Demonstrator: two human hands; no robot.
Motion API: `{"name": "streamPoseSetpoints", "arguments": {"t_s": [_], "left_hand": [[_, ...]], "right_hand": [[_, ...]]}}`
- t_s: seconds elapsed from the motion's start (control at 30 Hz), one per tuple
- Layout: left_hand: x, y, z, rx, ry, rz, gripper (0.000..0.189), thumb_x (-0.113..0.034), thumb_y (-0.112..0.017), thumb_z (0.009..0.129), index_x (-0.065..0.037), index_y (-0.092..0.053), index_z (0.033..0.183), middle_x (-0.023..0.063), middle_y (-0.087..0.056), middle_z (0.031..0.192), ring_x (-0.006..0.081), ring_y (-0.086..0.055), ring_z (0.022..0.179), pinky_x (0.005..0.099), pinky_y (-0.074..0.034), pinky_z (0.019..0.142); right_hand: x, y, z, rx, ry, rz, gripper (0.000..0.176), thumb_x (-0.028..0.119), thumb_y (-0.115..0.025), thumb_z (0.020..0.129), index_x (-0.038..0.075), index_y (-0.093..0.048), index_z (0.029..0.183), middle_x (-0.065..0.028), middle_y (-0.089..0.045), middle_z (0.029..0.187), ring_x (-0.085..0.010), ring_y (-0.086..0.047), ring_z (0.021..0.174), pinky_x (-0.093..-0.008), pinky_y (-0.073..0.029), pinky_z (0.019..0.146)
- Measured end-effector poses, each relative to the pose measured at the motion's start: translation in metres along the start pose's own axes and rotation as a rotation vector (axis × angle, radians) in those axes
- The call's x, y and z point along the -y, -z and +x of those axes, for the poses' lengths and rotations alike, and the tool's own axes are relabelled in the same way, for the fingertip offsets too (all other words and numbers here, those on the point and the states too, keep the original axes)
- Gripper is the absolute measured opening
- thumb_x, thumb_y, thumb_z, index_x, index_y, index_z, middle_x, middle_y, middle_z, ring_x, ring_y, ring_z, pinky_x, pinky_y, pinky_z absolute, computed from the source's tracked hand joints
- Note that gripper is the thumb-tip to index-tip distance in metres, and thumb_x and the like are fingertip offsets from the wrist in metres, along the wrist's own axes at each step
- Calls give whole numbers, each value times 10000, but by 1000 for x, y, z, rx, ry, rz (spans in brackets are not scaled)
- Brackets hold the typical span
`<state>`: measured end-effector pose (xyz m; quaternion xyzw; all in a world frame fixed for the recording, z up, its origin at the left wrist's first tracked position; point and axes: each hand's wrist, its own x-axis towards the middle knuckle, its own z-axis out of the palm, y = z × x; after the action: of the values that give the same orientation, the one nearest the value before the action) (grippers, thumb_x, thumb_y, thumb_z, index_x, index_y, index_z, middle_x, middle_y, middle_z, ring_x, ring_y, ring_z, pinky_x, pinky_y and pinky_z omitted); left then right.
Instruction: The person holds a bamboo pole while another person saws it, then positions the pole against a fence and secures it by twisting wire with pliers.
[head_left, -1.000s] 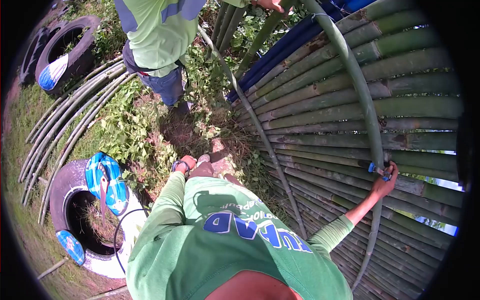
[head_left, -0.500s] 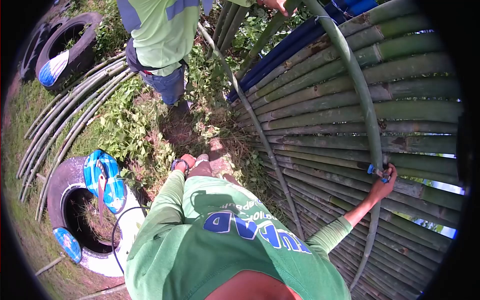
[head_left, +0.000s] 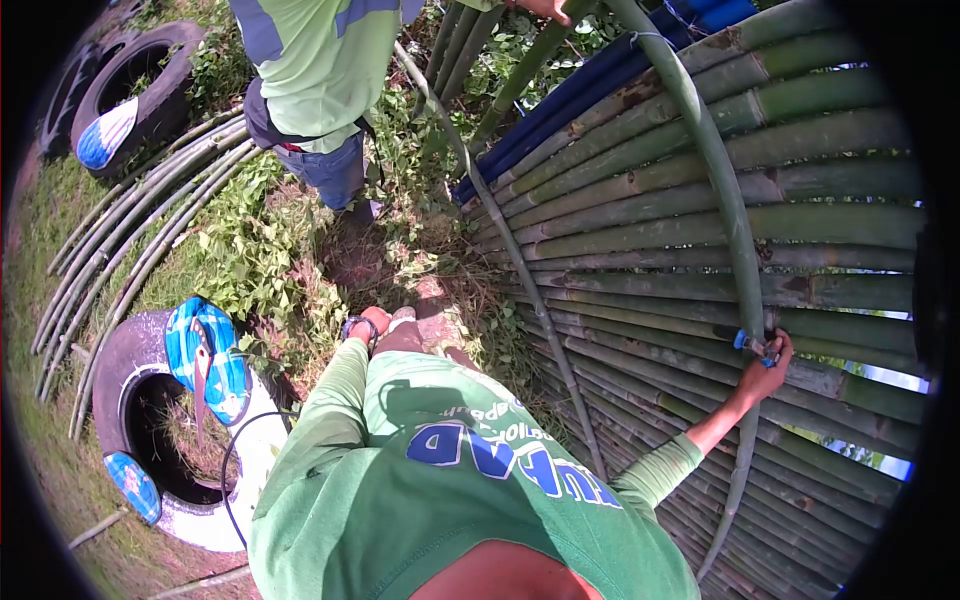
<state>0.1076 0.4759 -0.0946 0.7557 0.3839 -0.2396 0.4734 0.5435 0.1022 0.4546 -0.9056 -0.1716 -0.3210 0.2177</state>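
My right hand [head_left: 765,372] reaches out to the bamboo fence [head_left: 830,215] and is closed on a small blue-handled tool [head_left: 752,343]. The tool is pressed against an upright green bamboo pole [head_left: 722,190] where it crosses the horizontal poles. My left hand [head_left: 368,326], with a dark band at the wrist, hangs low by my leg above the trodden ground. Its fingers look curled, and I cannot make out whether it holds anything. My green shirt fills the bottom of the view.
Another person [head_left: 315,80] in a light green shirt and jeans stands ahead, a hand [head_left: 545,8] on a leaning bamboo pole. Painted tyres [head_left: 130,385] [head_left: 140,90] lie at left beside a row of bamboo poles [head_left: 130,235] on the grass. Blue pipes [head_left: 590,85] rest on the fence.
Almost nothing differs. My right hand stays on the tool at the pole; the other person has shifted only slightly.
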Motion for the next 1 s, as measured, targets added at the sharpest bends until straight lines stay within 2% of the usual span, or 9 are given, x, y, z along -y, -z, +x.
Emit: {"name": "streamPoseSetpoints", "arguments": {"t_s": [0.07,0.17,0.4,0.67,0.9,0.97,1.0], "left_hand": [[-2,2,-4,-8,-55,32,347,-326,-515,914,-82,-726,1041,148,-723,919,296,-690,882,383,-509,860],[9,-8,11,35,11,41,356,-319,-494,916,-79,-721,1046,155,-714,978,313,-677,936,395,-501,886],[16,-14,16,-9,-35,98,366,-314,-482,920,-73,-711,1072,173,-685,1082,324,-639,1041,410,-475,945],[0,-1,0,15,-3,30,349,-314,-510,917,-75,-714,1069,156,-714,978,324,-674,949,400,-503,887],[4,-4,3,6,1,54,359,-331,-516,919,-78,-717,1074,168,-707,1028,318,-662,1001,396,-484,924],[-2,-1,-1,25,38,41,348,-326,-528,915,-78,-722,1065,168,-716,984,305,-689,924,393,-499,891],[2,-4,4,-4,-18,91,339,-322,-539,918,-76,-723,1061,164,-721,948,291,-703,854,387,-513,856]], "right_hand": [[0,0,0,1,-5,7,255,247,-497,1022,67,-635,1139,-80,-670,979,-153,-617,852,-307,-495,776],[0,0,0,5,-20,-4,257,249,-495,1023,66,-634,1139,-78,-668,975,-152,-613,846,-307,-493,770],[2,0,-1,-1,-13,-5,275,280,-496,1022,73,-635,1138,-90,-668,968,-164,-615,842,-318,-487,766],[3,0,-1,0,-23,-13,279,289,-503,1020,74,-635,1140,-85,-669,966,-171,-610,842,-320,-484,773],[-3,0,0,9,-8,-48,282,291,-503,1019,73,-637,1138,-88,-670,958,-171,-602,848,-324,-480,777],[-6,-1,-1,4,-6,-33,281,289,-500,1020,71,-636,1135,-90,-670,950,-174,-606,842,-325,-482,772],[-8,-2,1,2,2,-18,280,287,-498,1022,70,-636,1132,-92,-671,941,-178,-609,835,-326,-484,767]]}}
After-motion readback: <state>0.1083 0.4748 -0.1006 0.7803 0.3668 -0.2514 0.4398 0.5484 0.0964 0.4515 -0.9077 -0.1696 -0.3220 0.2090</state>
